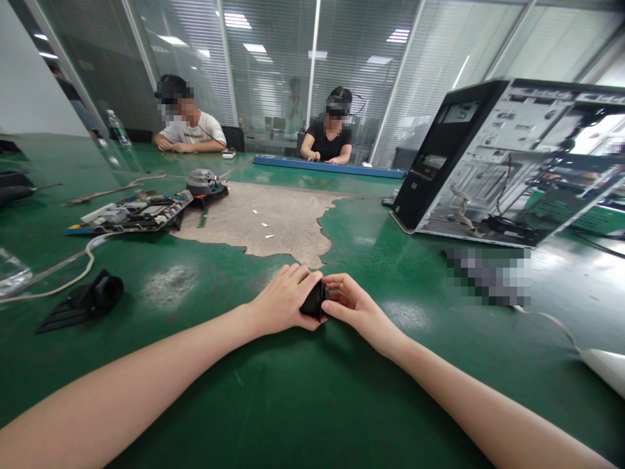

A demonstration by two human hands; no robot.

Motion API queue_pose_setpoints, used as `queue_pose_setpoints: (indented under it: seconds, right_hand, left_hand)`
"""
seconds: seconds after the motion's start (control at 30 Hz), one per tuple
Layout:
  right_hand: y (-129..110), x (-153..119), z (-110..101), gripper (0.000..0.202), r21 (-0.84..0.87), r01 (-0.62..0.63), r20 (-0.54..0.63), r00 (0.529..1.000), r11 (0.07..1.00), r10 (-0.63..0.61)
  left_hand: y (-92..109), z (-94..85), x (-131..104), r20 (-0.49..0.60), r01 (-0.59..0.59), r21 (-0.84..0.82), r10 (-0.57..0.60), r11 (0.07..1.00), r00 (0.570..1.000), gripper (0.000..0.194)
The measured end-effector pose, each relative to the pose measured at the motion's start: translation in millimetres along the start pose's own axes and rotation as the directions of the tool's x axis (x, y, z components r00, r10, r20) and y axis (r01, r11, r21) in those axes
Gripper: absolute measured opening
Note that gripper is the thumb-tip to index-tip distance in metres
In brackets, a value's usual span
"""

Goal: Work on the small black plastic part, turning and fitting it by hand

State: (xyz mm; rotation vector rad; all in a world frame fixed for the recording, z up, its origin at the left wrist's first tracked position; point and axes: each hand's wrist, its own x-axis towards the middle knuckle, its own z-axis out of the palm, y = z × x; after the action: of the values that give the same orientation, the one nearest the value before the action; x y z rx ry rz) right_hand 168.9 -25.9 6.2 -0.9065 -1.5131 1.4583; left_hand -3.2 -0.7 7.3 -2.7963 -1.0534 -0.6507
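Just above the green table, at the middle of the head view, a small black round part (314, 300) sits between my two hands. My left hand (282, 301) is wrapped around its left side, fingers over the top and thumb below. From the right, my right hand (359, 306) pinches its edge with the thumb and fingertips. The part looks ribbed or stepped at its right end; the palms and fingers hide much of it, so its exact kind cannot be told.
Left on the table (273, 417) lie a black plastic duct-like piece (100, 294), a circuit board (139, 212) and a cooler fan (204, 184). An opened computer case (424, 176) stands at right. A bare tan patch (254, 215) marks the tabletop. Two people sit across, behind a blue bar (327, 167).
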Motion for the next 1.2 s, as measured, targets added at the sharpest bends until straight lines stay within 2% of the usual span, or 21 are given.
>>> queue_pose_setpoints:
  seconds: [0.2, 0.4, 0.6, 0.8, 1.03, 1.2]
  right_hand:
    - [-0.6, -0.3, -1.6, 0.037, 0.013, 0.005, 0.048, 0.999, 1.0, -0.005]
    - [-1.1, -1.4, 0.6, 0.027, 0.047, 0.011, 0.034, 0.999, 0.999, -0.012]
    - [0.8, 0.2, -0.8, 0.031, -0.034, -0.009, -0.005, 1.0, 0.999, 0.008]
    - [0.8, -0.3, -1.7, 0.038, 0.006, 0.023, 0.054, 0.998, 1.0, -0.023]
    - [0.0, -1.8, 1.1, 0.026, 0.03, 0.017, 0.027, 0.999, 0.999, -0.018]
    - [1.0, -0.4, -0.6, 0.031, -0.048, 0.018, -0.006, 1.0, 0.999, -0.019]
  left_hand:
    - [-0.4, -0.6, -1.2, 0.005, -0.015, 0.028, 0.015, 0.999, 1.0, 0.054]
    - [-0.7, 0.0, -0.9, -0.005, -0.014, 0.032, 0.015, 0.999, 1.0, 0.054]
    - [-0.2, -0.5, -1.1, -0.008, -0.01, 0.024, 0.01, 1.0, 1.0, 0.053]
    - [-0.7, -2.2, -1.9, 0.019, -0.027, 0.038, 0.026, 0.999, 0.999, 0.055]
    - [-0.4, -0.7, -0.9, -0.006, -0.022, 0.017, 0.022, 1.0, 1.0, 0.053]
    - [-0.1, 0.3, -0.7, -0.015, -0.005, 0.0, 0.005, 1.0, 1.0, 0.062]
